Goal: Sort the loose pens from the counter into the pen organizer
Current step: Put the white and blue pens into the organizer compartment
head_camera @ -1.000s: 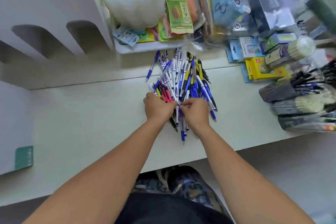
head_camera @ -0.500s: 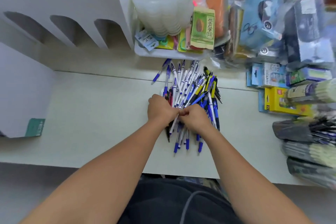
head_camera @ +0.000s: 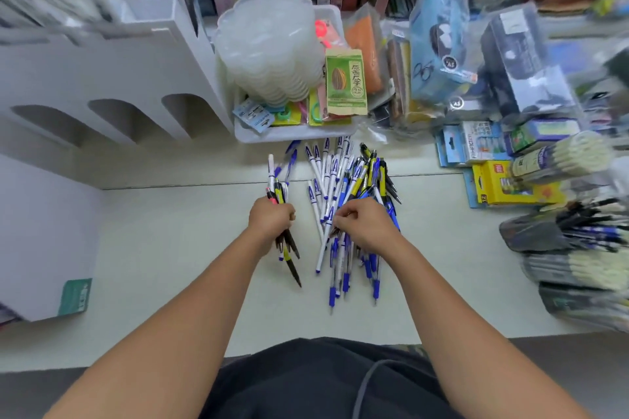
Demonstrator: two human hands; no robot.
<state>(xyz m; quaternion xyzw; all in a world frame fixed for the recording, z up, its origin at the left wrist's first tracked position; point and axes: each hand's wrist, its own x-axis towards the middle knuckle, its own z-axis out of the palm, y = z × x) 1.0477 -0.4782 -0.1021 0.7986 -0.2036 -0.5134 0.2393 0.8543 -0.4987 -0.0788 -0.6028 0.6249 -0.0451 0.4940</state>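
A pile of loose pens [head_camera: 343, 187], mostly white and blue with some yellow and black ones, lies on the pale counter [head_camera: 170, 248] in the middle. My left hand [head_camera: 270, 219] grips a small bundle of pens [head_camera: 279, 194], lifted to the left of the pile. My right hand [head_camera: 366, 223] rests on the pile's near part with fingers curled round a few white-and-blue pens. The white pen organizer [head_camera: 112, 78], with arched slots, stands at the back left.
A white tray [head_camera: 292, 134] with stacked translucent lids and packets sits right behind the pile. Packaged stationery, a yellow box [head_camera: 510, 184] and bundles of pens in bags [head_camera: 571, 231] crowd the right side. A white box [head_camera: 41, 241] stands at the left.
My left hand has pulled a bundle of pens out of the pile and moved left, apart from my right hand. The view has tilted up, showing more of the shelves.
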